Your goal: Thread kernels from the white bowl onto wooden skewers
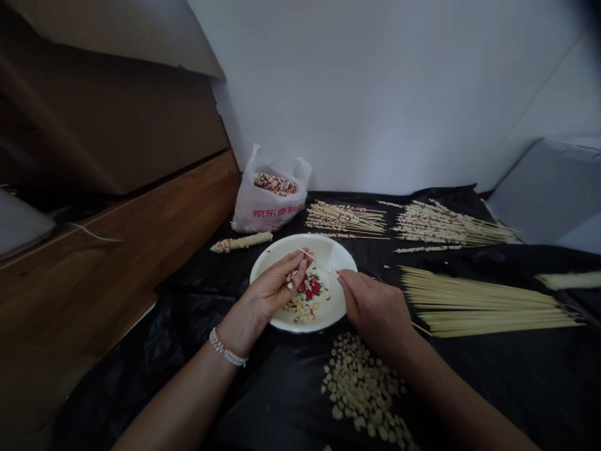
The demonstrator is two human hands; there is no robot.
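Over a white bowl (pixel 335 307) with a red flower print, both hands meet at a thin wooden skewer (pixel 307 254). My right hand (pixel 378 307) pinches the skewer at its right part, where a few pale kernels are threaded. My left hand (pixel 270 288), a beaded bracelet at its wrist, is curled palm up with loose corn kernels (pixel 290 283) in it. Its fingertips are by the skewer's bare pointed end; whether they grip it is hard to tell. More kernels (pixel 305 310) lie in the bowl.
Kernels (pixel 364 388) are heaped on black plastic sheeting (pixel 263 388). Bare skewers (pixel 483 307) lie at right, behind them filled skewers (pixel 436 225) and another filled bunch (pixel 340 218). A plastic bag (pixel 267 210) holds speckled corn cobs; a partly stripped cob (pixel 241 242) lies before it.
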